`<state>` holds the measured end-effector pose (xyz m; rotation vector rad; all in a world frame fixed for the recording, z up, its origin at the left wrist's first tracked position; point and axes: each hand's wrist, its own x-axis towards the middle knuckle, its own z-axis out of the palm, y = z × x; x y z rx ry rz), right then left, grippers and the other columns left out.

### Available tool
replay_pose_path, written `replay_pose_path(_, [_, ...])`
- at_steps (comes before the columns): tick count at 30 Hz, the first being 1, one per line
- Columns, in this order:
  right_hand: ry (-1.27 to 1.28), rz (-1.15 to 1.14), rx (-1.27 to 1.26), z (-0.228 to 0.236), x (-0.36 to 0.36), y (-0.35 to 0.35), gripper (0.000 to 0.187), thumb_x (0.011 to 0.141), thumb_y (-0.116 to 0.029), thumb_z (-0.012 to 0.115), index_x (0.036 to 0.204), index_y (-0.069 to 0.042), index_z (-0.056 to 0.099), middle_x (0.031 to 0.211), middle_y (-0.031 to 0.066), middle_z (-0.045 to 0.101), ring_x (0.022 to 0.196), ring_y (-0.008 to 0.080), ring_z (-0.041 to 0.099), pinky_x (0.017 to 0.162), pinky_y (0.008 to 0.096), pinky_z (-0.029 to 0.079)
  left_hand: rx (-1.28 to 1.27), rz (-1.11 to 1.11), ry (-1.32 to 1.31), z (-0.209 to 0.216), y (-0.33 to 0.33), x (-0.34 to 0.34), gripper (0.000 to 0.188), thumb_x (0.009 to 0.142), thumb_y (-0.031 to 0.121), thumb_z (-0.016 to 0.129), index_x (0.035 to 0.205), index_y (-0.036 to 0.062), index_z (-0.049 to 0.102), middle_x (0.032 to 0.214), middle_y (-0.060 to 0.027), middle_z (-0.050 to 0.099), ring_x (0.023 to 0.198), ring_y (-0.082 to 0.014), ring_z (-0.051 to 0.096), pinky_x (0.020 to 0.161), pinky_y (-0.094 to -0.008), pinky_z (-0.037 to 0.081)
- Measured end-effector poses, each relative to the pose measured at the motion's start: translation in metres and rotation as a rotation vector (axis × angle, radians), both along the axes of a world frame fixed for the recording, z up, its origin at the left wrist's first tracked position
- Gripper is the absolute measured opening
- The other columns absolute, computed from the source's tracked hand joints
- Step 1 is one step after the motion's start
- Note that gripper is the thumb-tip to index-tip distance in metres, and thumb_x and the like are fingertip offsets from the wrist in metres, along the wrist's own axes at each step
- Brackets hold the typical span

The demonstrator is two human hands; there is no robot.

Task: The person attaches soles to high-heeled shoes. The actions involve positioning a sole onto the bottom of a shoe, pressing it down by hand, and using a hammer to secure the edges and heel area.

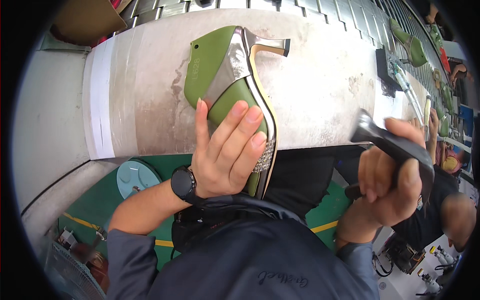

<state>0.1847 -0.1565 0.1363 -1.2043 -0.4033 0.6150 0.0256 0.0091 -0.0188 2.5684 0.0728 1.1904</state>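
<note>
A high-heeled shoe on a green shoe last lies on its side across the pale bench. Its silver heel points right at the far end, and a band of rhinestones crosses near the toe, which hangs over the bench's near edge against my body. My left hand holds the shoe down, its fingers stretched over the green side; the thumb is hidden. To the right, raised and apart from the shoe, my right hand is closed round a dark hammer, its shiny, slightly blurred head toward the bench.
A metal slatted conveyor runs behind the pale bench and down its right side, carrying more green lasts. A black box sits at the bench's right end. A blue round stool stands below left. A co-worker is at right.
</note>
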Motion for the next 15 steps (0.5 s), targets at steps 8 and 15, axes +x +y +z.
replay_pose_path(8, [-0.060, 0.263, -0.365, -0.029, 0.000, 0.033, 0.025, 0.094, -0.012, 0.072, 0.112, 0.005, 0.072, 0.066, -0.0008, 0.064, 0.046, 0.0020, 0.047, 0.044, 0.0197, 0.035, 0.065, -0.016, 0.029, 0.004, 0.008, -0.005, 0.060, 0.098, 0.021, 0.069, 0.146, -0.0013, 0.041, 0.149, -0.0281, 0.051, 0.137, -0.0453, 0.055, 0.118, -0.0700, 0.028])
replay_pose_path(15, [-0.035, 0.032, -0.304, -0.094, 0.040, 0.028, 0.026, 0.098, -0.018, 0.069, 0.113, 0.004, 0.071, 0.058, -0.0013, 0.051, 0.046, 0.0076, 0.045, 0.045, 0.0254, 0.035, -0.343, -0.271, 0.117, 0.113, 0.048, -0.005, 0.112, 0.070, 0.042, 0.098, 0.152, -0.0037, 0.038, 0.155, -0.0301, 0.044, 0.143, -0.0402, 0.049, 0.119, -0.0473, 0.039])
